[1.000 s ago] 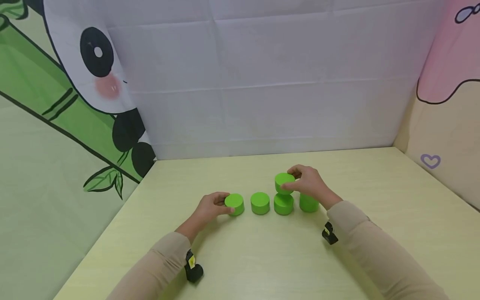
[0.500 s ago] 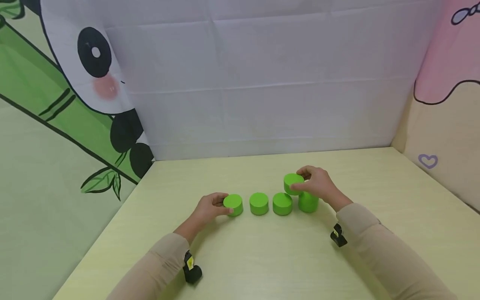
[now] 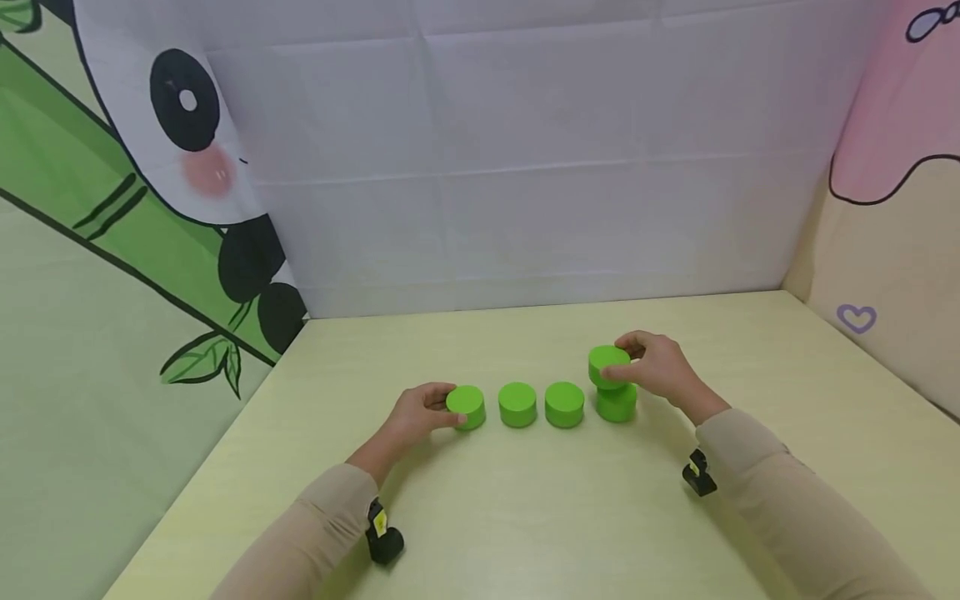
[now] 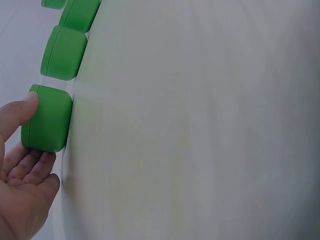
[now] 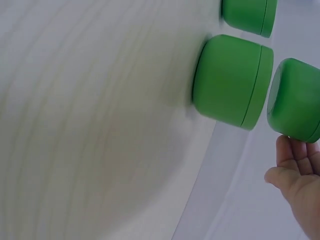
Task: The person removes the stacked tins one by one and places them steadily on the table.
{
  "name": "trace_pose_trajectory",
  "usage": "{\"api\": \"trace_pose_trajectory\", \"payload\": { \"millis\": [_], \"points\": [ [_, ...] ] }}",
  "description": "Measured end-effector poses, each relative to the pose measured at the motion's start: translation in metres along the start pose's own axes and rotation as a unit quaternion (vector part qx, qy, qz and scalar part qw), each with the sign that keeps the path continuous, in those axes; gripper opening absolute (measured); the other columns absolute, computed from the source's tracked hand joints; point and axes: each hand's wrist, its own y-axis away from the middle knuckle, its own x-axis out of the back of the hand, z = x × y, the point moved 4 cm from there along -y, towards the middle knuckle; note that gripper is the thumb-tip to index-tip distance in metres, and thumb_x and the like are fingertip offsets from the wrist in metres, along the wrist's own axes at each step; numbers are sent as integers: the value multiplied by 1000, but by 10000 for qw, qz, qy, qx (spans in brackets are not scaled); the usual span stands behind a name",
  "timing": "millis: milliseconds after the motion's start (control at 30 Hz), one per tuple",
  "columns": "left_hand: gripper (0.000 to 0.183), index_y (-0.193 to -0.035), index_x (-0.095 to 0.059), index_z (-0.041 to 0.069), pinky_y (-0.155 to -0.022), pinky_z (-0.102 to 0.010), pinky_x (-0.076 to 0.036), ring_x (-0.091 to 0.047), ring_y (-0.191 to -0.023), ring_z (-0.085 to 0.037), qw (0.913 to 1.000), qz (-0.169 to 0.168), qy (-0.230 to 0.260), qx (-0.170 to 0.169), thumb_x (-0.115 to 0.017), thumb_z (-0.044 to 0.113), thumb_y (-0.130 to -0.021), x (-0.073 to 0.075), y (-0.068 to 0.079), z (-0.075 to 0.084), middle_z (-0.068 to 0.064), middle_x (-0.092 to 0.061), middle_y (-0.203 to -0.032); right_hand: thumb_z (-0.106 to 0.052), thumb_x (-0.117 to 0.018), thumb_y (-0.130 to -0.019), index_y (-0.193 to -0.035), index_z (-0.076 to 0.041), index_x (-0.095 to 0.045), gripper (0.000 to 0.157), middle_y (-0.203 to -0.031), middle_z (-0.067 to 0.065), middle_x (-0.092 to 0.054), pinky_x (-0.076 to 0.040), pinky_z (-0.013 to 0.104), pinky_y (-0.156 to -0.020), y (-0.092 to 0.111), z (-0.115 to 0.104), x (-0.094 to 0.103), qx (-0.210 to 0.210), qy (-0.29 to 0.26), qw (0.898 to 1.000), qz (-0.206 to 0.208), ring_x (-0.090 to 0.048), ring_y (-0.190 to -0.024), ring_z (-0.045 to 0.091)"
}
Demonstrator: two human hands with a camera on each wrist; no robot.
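In the head view, my right hand holds a round green lidded box by its side between thumb and fingers. It hangs just above the rightmost green box of a row; the right wrist view shows a narrow gap between the held box and the standing one. At the row's left end, my left hand grips the leftmost green box, which rests on the table. The thumb lies against its lid edge in the left wrist view, with the fingers at its far side.
Two more green boxes, one left of centre and one right of centre, stand between the hands on the pale wooden table. A white cloth wall rises behind the table, with printed panels on both sides.
My right hand has carried its green box to the right, from above the third box in the row to above the rightmost one. My left hand stays on the leftmost box.
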Motion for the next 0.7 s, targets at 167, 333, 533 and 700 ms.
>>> {"api": "trace_pose_trajectory", "payload": {
  "millis": [167, 333, 533, 700],
  "points": [
    [59, -130, -50, 0, -99, -40, -44, -53, -118, -28, 10000, -35, 3, -15, -74, 9, -78, 0, 2, 4, -15, -55, -128, -31, -74, -76, -115, 2, -54, 55, -106, 15, -59, -46, 27, -73, 2, 6, 5, -40, 44, 10000, 55, -53, -97, 26],
    [57, -129, -51, 1, -98, -40, -45, -54, -118, -27, 10000, 5, 25, 41, -74, 8, -78, 0, 2, 3, -14, -57, -127, -30, -75, -75, -114, 3, -55, 55, -105, 16, -59, -45, 27, -73, 5, 10, 9, -61, 42, 9999, 147, -54, -96, 26],
    [58, -129, -51, 3, -98, -39, -45, -54, -118, -26, 10000, 15, 31, 65, -75, 9, -77, 1, 0, -1, -12, -57, -127, -30, -74, -76, -115, 4, -54, 55, -106, 17, -58, -44, 27, -73, 8, 17, 14, -117, 23, 9997, 208, -53, -97, 27],
    [58, -130, -51, 3, -97, -39, -46, -54, -118, -26, 10000, 19, 38, 65, -75, 10, -77, 1, 0, -1, -12, -57, -128, -31, -74, -76, -114, 4, -55, 54, -103, 16, -58, -44, 26, -70, 10, 23, 19, -108, 115, 9995, 280, -52, -94, 26]
  ]
}}
